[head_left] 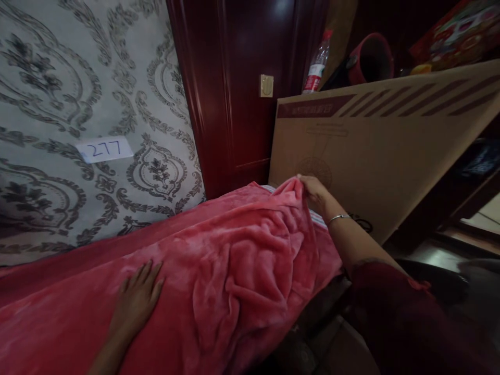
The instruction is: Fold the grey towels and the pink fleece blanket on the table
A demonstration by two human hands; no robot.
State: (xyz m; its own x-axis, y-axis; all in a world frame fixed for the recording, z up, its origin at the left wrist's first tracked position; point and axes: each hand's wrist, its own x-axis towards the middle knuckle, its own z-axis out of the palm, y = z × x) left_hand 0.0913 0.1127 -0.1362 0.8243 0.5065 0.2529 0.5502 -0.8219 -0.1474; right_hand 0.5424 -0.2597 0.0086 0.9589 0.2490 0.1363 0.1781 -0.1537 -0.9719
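A plush red-pink blanket (250, 260) lies over a long, low surface beside the wall, bunched into folds in its middle and right part. My left hand (136, 297) rests flat on the smoother left part, fingers spread. At the far right end, my right hand (312, 190) pinches the blanket's corner and lifts it slightly. A bracelet (339, 217) circles my right wrist. Under the lifted end, a strip of striped cloth (318, 219) shows.
A big cardboard box (367, 140) stands behind my right hand. On it are a plastic bottle (317, 62), a red-rimmed round container (373, 60) and a colourful bag (461, 36). A dark red wood panel (238, 114) meets patterned wallpaper (156, 104) bearing a "277" label (105, 149).
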